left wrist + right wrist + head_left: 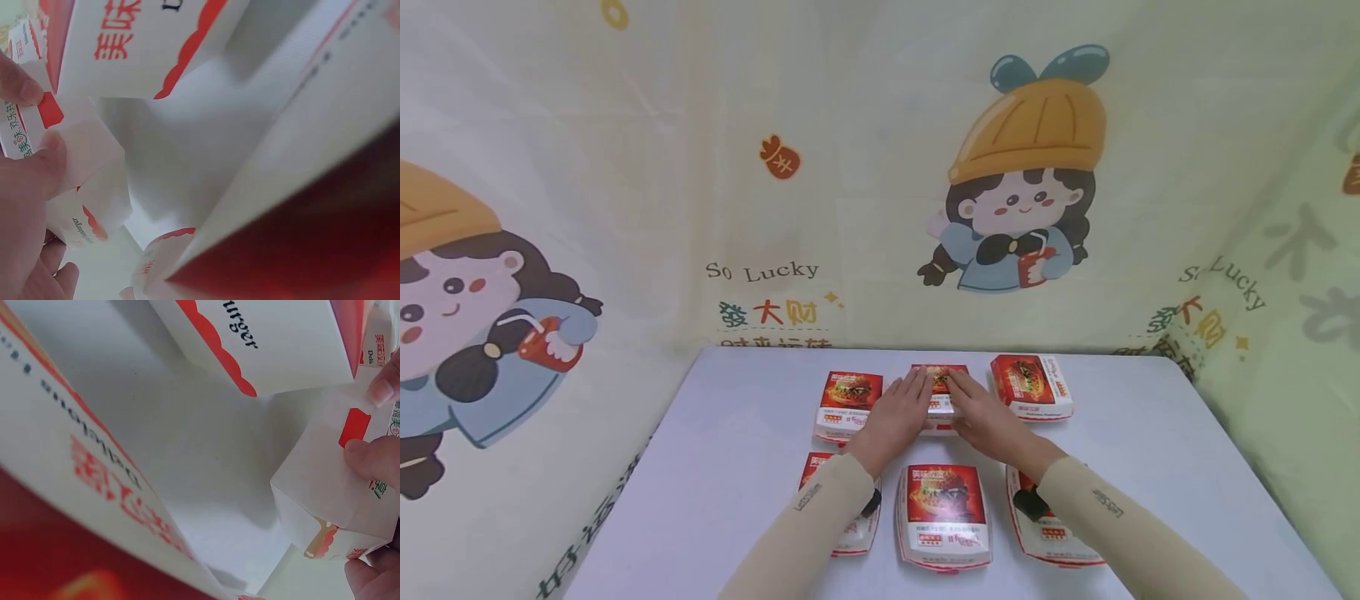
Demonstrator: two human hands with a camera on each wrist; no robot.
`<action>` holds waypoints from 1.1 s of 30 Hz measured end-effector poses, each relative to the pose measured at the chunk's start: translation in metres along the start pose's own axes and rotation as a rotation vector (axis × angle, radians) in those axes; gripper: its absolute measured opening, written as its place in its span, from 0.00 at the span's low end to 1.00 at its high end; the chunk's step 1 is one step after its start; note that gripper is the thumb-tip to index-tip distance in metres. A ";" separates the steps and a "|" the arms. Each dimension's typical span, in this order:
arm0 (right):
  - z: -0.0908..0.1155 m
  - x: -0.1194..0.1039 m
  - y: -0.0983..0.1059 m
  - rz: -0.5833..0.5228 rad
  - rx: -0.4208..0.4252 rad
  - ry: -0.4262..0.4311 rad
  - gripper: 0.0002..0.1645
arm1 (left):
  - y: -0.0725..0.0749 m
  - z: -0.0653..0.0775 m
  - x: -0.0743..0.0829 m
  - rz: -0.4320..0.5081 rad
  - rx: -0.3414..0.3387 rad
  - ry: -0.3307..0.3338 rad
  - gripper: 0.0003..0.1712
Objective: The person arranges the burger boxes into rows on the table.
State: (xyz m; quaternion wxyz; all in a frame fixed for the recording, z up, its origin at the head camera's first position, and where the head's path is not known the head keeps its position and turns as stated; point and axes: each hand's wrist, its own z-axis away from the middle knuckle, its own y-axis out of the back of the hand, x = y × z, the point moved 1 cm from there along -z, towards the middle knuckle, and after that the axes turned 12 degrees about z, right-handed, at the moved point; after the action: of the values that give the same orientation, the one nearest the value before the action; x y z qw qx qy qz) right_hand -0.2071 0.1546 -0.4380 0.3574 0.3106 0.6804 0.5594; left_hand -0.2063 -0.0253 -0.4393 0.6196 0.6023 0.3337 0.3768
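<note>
Both hands are at the middle burger box [940, 408] of the back row, a red and white printed carton with a burger picture on its lid. My left hand [891, 421] grips its left side and my right hand [996, 423] its right side, fingers reaching over the top. In the left wrist view, a thumb presses on the white front panel beside a red tab [51, 110]. The right wrist view shows the same tab [354, 427] between two thumbs, with curled fingertips at the box's lower side. The hands hide parts of the lid.
Burger boxes stand at back left [850, 402] and back right [1032, 387]. Nearer are a front middle box [945, 517] and two more, partly under the sleeves. All sit on a white table [715, 467], with a printed cloth [865, 208] behind and beside it.
</note>
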 end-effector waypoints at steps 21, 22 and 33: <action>0.007 -0.003 -0.002 0.005 -0.060 0.028 0.46 | 0.003 0.015 0.000 0.018 -0.028 -0.041 0.45; 0.007 -0.002 -0.002 0.009 -0.057 0.031 0.46 | 0.004 0.015 0.001 0.012 -0.034 -0.044 0.45; 0.008 -0.002 -0.006 -0.004 -0.078 0.001 0.47 | 0.015 0.014 0.003 0.027 -0.074 -0.063 0.45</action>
State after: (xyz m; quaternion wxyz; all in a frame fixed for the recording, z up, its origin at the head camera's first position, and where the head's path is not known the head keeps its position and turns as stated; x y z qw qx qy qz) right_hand -0.1993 0.1564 -0.4442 0.3698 0.2947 0.6588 0.5851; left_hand -0.1934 -0.0297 -0.4238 0.6464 0.5950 0.2919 0.3781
